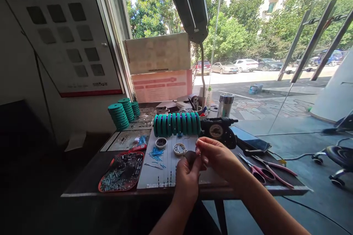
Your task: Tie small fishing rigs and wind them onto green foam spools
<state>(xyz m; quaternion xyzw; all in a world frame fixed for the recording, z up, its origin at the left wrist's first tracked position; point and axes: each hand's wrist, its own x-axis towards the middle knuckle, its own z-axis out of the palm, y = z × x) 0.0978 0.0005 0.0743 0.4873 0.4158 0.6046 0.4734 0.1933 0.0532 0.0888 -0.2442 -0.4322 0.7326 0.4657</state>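
My left hand (188, 174) and my right hand (216, 156) meet over the front of a white work board (150, 176). Both are closed, thumbs and fingertips pinched close together. Whatever lies between the fingertips is too small and shaded to make out. Just beyond my left hand sits a small round dish of pale beads (179, 149). A second dish, with dark beads (161, 143), stands farther left. Blue slender pieces (156, 153) lie loose in front of it, near a thin metal tool (153, 166). Behind the dishes is a row of green spools (177, 124) lying on their sides.
A red-rimmed tray (99, 187) of small metallic parts is at the left. Stacked green discs (118, 116) stand behind it. Scissors (255, 172) and pliers (275, 169) lie right of my hands, near a phone (255, 143). A lidded jar (225, 105) stands at the back.
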